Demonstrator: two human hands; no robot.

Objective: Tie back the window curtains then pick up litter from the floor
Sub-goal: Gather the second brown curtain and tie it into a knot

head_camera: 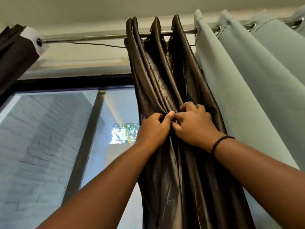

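A shiny dark brown curtain [165, 71] hangs bunched in folds from a metal rod [99, 37] above the window. My left hand [153, 129] grips the gathered folds at mid height, thumb up against the cloth. My right hand [194, 124] pinches the same folds right beside it, fingers curled into the fabric; a black band circles that wrist. The two hands touch each other. No tie-back and no litter is visible.
A pale grey-green curtain [247, 80] hangs to the right on the same rod. Another dark curtain [14, 52] is bunched at the far left. The window glass [49, 138] with a dark frame post [85, 142] lies behind, the ceiling close above.
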